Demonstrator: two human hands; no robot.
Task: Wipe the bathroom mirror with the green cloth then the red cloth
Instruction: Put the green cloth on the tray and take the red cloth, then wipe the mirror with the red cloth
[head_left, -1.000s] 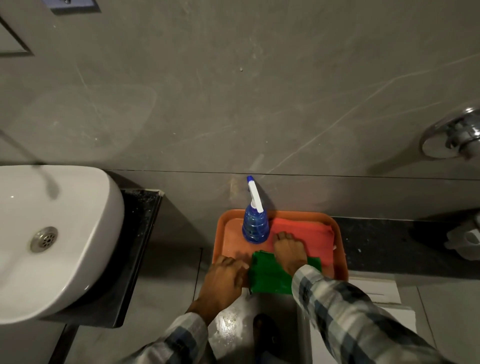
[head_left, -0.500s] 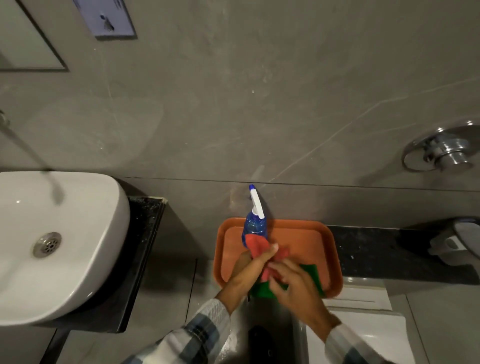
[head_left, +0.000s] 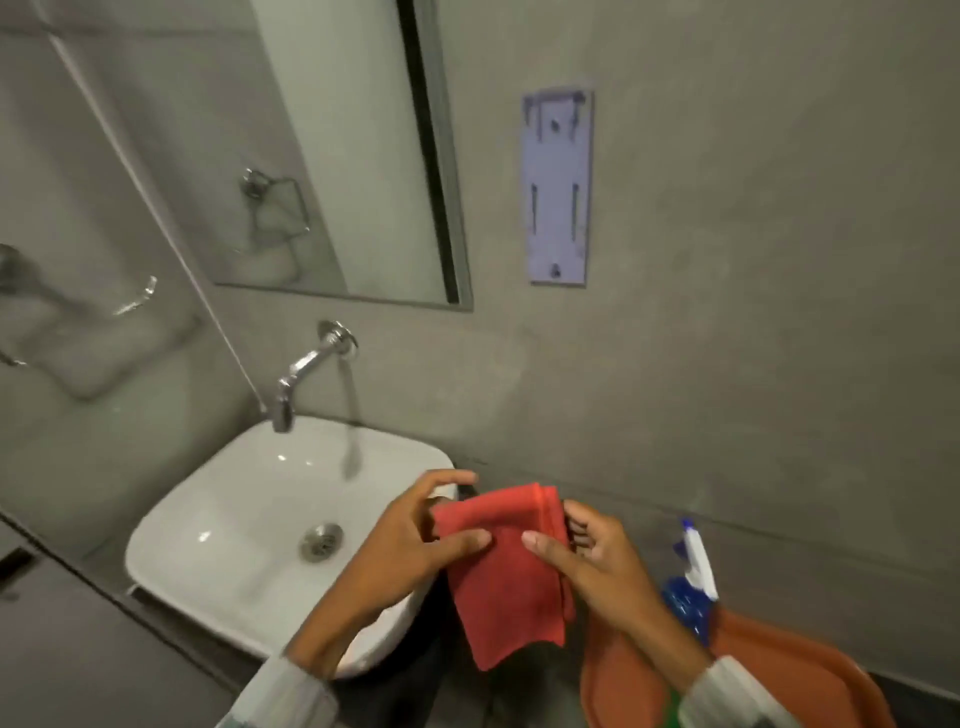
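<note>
Head view, both hands (head_left: 410, 545) (head_left: 597, 551) holding red cloth (head_left: 506, 577), blurred

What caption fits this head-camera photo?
Both hands, left hand and right hand, hold a folded red cloth beside the white basin.

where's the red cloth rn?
Lower centre of the head view: the red cloth is held up between the left hand and right hand, just right of the sink.

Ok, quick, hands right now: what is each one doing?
Left hand: closed on the red cloth.
Right hand: closed on the same cloth's right edge.
</note>
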